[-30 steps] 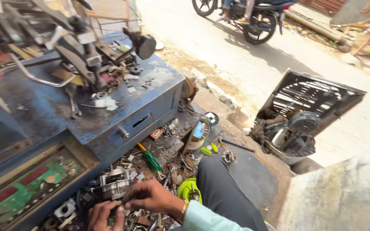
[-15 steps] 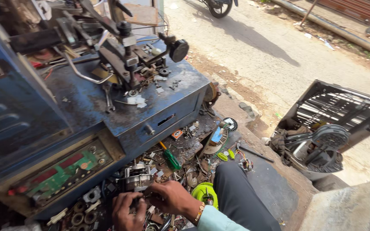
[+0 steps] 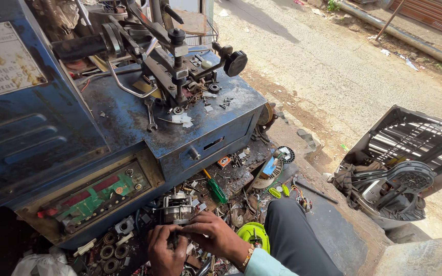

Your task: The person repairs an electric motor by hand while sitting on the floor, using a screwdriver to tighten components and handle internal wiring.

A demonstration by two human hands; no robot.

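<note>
I see my left hand (image 3: 166,251) and right hand (image 3: 212,235) both closed around a small motor (image 3: 176,208). A green screwdriver (image 3: 216,190) lies just beyond the right hand.

Small electric motor (image 3: 176,208) — silver metal housing w/ dark windings showing thru, greasy, sitting roughly upright amid scrap parts on the ground just below the blue machine's front edge — gripped from below.
</note>
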